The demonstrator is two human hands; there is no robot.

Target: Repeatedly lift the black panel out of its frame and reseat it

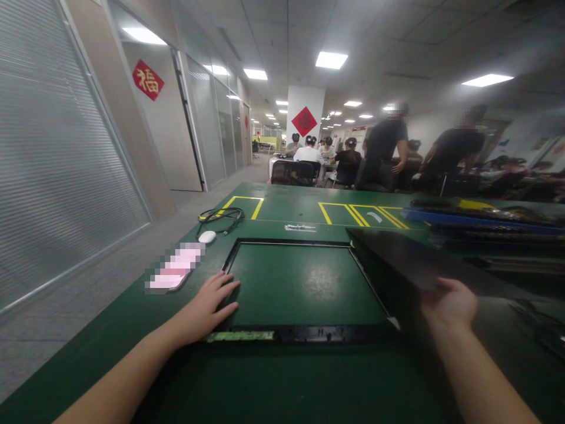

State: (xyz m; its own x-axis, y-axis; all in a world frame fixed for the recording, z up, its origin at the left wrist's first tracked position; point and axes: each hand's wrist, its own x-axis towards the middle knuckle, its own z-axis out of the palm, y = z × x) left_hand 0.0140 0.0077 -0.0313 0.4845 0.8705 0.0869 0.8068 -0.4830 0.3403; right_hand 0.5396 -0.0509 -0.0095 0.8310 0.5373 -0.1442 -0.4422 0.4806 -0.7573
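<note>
A black rectangular frame lies flat on the green table, with the tabletop visible through its opening. A green strip runs along the left part of its near bar. My left hand rests over the frame's left side, fingers spread. To the right, my right hand grips a thin dark flat panel, thumb on top and the other fingers partly hidden. The panel is tilted beside the frame's right edge, where a small pale piece shows at the near corner.
Left of the frame are a pixelated pink item, a white mouse and a coiled black cable. Dark and blue flat parts are stacked at the right. Yellow tape marks the far tabletop. Several people are beyond it.
</note>
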